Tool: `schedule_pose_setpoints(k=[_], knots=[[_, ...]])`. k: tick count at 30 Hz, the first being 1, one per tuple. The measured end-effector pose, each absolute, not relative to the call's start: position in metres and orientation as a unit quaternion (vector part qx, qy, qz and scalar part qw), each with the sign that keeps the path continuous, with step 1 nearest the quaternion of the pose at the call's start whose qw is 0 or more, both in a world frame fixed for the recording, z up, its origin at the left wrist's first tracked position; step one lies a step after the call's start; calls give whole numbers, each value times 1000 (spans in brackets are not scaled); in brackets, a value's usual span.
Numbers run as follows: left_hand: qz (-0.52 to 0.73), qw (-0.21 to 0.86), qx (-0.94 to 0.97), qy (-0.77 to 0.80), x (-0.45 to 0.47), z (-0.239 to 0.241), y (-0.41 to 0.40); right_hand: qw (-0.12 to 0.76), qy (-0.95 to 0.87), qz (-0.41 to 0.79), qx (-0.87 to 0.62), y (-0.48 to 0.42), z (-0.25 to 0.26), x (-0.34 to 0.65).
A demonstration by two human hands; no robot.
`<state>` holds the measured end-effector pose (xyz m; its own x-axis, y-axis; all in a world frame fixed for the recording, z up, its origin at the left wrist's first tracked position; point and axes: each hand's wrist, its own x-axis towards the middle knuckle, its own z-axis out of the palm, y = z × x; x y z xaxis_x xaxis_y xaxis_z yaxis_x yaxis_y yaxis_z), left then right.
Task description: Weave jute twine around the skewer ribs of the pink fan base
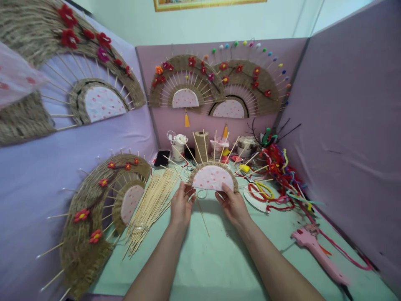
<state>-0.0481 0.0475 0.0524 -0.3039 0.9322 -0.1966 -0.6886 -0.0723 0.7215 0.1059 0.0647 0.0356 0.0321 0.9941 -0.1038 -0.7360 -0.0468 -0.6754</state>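
A small half-round fan piece [211, 177], pink dotted card edged with jute twine and with bamboo sticks radiating from it, stands on the green table [219, 259]. My left hand [181, 205] pinches its lower left corner, fingers closed. My right hand [231, 202] grips its lower right corner. A loose bamboo stick [202, 215] lies slanted between my hands.
A pile of bamboo sticks [150, 207] lies left of my hands. A finished jute fan with red flowers [100, 209] leans at the left; more fans hang on the purple walls. A jute spool [202, 145], pipe cleaners [282, 175] and a pink glue gun [316, 251] sit behind and to the right.
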Motion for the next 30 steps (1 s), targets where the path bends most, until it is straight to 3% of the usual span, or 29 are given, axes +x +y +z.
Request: schedule_pose_setpoints(k=[12, 21, 30], knots=[[645, 696, 166, 268, -39, 49, 48, 630, -239, 678, -294, 62, 40, 105], [648, 684, 188, 278, -35, 45, 49, 637, -207, 699, -249, 68, 33, 109], [699, 371, 361, 493, -62, 36, 63, 747, -106, 619, -219, 91, 42, 147]])
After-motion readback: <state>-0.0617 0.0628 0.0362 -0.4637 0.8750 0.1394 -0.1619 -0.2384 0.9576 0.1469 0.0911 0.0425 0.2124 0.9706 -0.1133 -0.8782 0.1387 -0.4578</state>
